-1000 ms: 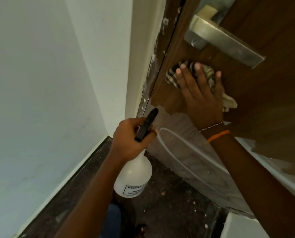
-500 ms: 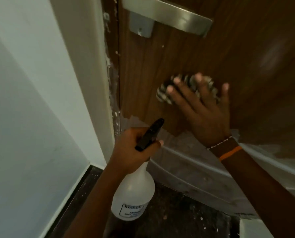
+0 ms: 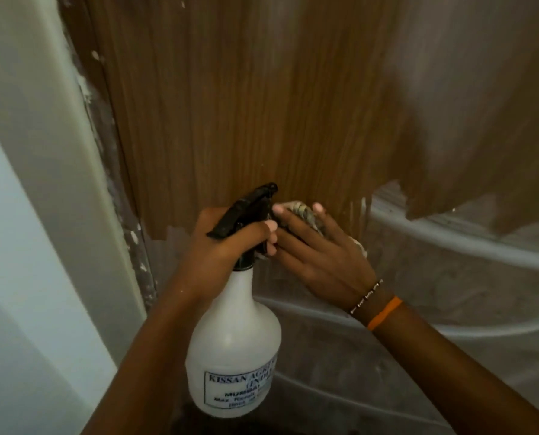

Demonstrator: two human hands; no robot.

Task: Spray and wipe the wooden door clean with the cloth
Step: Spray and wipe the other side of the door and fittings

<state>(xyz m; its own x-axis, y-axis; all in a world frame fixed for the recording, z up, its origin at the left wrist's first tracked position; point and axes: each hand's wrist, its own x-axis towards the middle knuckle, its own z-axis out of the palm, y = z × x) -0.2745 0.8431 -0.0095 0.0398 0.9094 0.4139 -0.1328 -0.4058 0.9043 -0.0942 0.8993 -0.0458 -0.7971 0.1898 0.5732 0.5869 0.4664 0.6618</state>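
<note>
The brown wooden door (image 3: 230,105) fills the upper middle of the view. My right hand (image 3: 318,255) presses a crumpled checked cloth (image 3: 305,215) flat against the door's lower part with straight fingers. My left hand (image 3: 227,246) grips the neck of a white spray bottle (image 3: 233,340) with a black trigger head, held just left of the right hand and touching its fingers. The bottle carries a printed label near its base.
Dusty translucent plastic film (image 3: 434,293) covers the door's lower part, torn along its upper edge. A white door frame (image 3: 51,136) with flaked paint stands left, and a pale wall (image 3: 10,277) beyond it. Dark floor shows at the bottom.
My right hand has slid the cloth down the door toward the film's edge, close to the bottle. The view has dropped, and the metal door handle has left the frame.
</note>
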